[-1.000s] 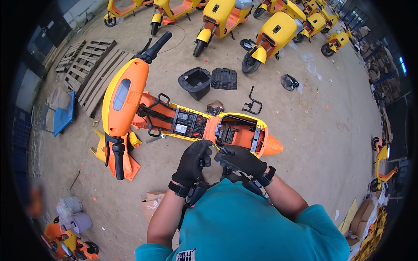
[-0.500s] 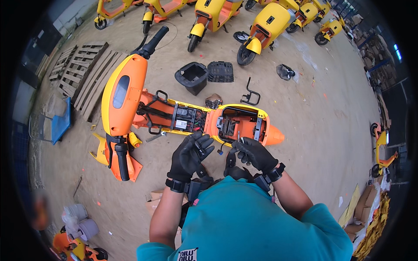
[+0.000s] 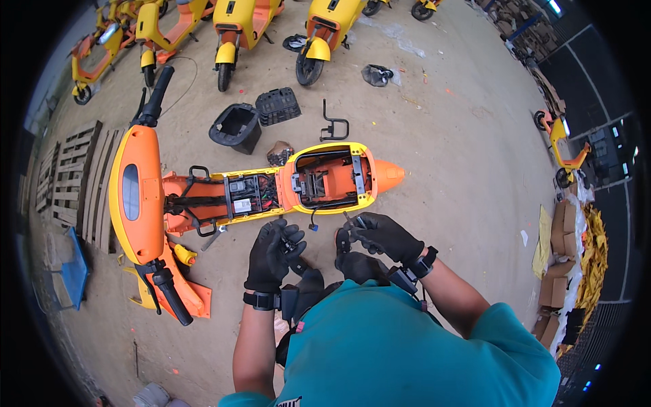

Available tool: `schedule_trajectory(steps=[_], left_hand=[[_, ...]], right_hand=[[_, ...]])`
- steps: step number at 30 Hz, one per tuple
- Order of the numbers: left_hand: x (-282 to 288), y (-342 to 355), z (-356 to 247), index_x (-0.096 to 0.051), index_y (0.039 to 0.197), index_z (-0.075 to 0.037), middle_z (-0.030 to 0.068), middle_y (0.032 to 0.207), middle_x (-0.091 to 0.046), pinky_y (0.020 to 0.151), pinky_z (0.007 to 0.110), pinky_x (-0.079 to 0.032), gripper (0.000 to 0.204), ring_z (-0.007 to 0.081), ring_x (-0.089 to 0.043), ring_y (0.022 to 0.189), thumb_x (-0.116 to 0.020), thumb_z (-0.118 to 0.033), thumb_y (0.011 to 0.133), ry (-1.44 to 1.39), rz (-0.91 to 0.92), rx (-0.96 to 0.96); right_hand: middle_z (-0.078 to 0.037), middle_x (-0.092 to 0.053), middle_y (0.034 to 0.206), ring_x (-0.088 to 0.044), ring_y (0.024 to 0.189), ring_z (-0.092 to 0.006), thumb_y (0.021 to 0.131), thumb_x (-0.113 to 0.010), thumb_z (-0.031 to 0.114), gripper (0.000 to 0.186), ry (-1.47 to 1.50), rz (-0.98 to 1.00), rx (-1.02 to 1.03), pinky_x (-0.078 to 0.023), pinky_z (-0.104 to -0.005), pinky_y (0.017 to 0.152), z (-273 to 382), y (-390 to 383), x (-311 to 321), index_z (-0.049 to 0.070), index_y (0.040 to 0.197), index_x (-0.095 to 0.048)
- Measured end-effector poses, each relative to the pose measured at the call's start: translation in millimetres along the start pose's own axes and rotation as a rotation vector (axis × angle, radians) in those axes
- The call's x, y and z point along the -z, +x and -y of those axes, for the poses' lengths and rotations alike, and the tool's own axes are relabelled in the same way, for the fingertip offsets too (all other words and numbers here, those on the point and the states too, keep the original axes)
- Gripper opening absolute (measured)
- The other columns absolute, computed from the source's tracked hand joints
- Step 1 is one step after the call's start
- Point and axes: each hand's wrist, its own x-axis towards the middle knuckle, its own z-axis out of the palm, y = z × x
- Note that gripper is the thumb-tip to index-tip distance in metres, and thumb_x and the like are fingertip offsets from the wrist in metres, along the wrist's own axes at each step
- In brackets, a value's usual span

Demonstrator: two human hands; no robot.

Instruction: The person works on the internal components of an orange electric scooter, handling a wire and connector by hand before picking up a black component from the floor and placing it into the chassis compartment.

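Head view: beside the scooter (image 3: pixel 287 192), your left hand (image 3: pixel 268 255) curls round dark fittings (image 3: pixel 288 245), right hand (image 3: pixel 386 239) pinches a light-looking tool (image 3: pixel 350 218), best held mid-shaft

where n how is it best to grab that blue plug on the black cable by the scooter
Probably pinch the blue plug by its body rather than the thin black cable, coming from the person's near side. It is a small block at the cable's end, jutting out on that side of the scooter.
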Motion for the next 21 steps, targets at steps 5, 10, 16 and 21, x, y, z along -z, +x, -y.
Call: schedule_trajectory(steps=[5,10,16,21], left_hand=[[18,10,0,-0.053,0.105,-0.008,0.0043,0.083,-0.059,0.067,0.031,-0.051,0.022,0.0152,-0.058,0.074,-0.047,-0.026,0.093,0.059,-0.163,-0.004],[83,13,14,-0.055,0.094,-0.009,-0.0026,0.062,-0.048,0.046,0.023,-0.039,0.021,0.0082,-0.045,0.051,-0.048,-0.029,0.092,0.325,-0.393,0.02],[189,-22,99,-0.053,0.068,-0.008,0.0009,0.047,-0.038,0.032,0.029,-0.029,0.026,0.0145,-0.036,0.034,-0.047,-0.026,0.087,0.712,-0.747,0.33],[157,-43,195,-0.054,0.067,-0.008,0.0054,0.049,-0.047,0.038,0.034,-0.034,0.028,0.0192,-0.042,0.039,-0.045,-0.026,0.086,0.906,-0.783,0.618]], right_hand=[[-0.001,-0.061,0.087,-0.05,0.065,-0.0033,0.09,-0.052,0.025,0.026,-0.026,-0.158,-0.072,-0.042,-0.0182,0.054,-33,-15,58,0.006,0.107,-0.056],[-0.002,-0.059,0.075,-0.047,0.053,-0.0064,0.089,-0.05,0.026,0.022,0.127,-0.436,-0.153,-0.038,-0.022,0.043,-157,-45,168,0.006,0.096,-0.057],[-0.005,-0.056,0.061,-0.043,0.042,-0.0137,0.086,-0.051,0.032,0.029,0.113,-0.761,-0.482,-0.034,-0.0289,0.04,-359,-155,276,0.006,0.077,-0.06],[-0.008,-0.059,0.06,-0.048,0.044,-0.0156,0.084,-0.053,0.039,0.036,0.146,-0.841,-0.663,-0.035,-0.0314,0.04,-466,-238,306,0.005,0.076,-0.061]])
